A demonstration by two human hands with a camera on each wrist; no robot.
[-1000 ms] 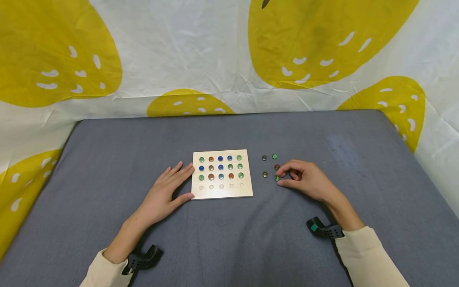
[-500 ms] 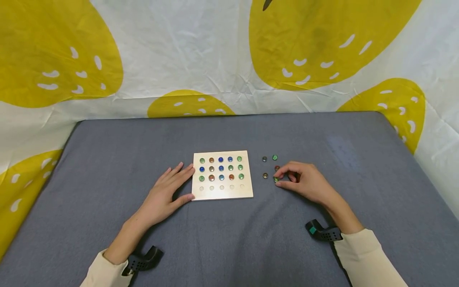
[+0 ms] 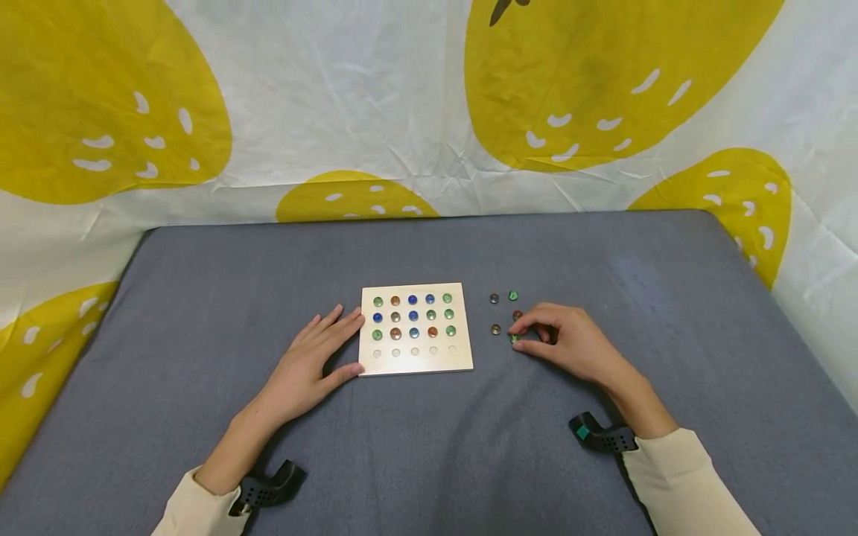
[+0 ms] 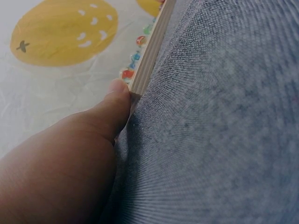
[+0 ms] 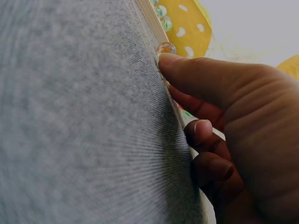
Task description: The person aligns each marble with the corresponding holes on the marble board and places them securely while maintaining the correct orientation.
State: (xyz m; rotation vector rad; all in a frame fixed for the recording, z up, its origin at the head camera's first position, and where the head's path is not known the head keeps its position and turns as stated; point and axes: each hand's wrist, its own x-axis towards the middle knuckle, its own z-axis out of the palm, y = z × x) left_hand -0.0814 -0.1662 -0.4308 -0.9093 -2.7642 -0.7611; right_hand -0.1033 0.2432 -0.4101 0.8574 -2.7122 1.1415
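Observation:
A pale wooden board [image 3: 436, 363] lies flat on the grey cloth. Green, blue and brownish-red glass marbles sit in its three far rows; the nearest row shows bare round hollows. My left hand [image 3: 308, 368] rests at the board's left side, fingers spread and straight, with the thumb [image 4: 119, 93] against the near corner. To the right of the board, my right hand [image 3: 576, 339] pinches a green marble [image 3: 514, 338] between thumb and index finger, low over the cloth. Its other fingers [image 5: 210, 165] are curled in.
Around the right fingertips lie loose marbles: a dark one [image 3: 494, 298], a green one [image 3: 512, 295], a red one [image 3: 518, 315] and a brownish one [image 3: 495, 329]. Behind the table [image 3: 268, 260] hangs a white curtain [image 3: 348, 97] with yellow fruit prints.
The right hand has shifted slightly left with the green marble between its fingertips. The left hand and the board stay in place.

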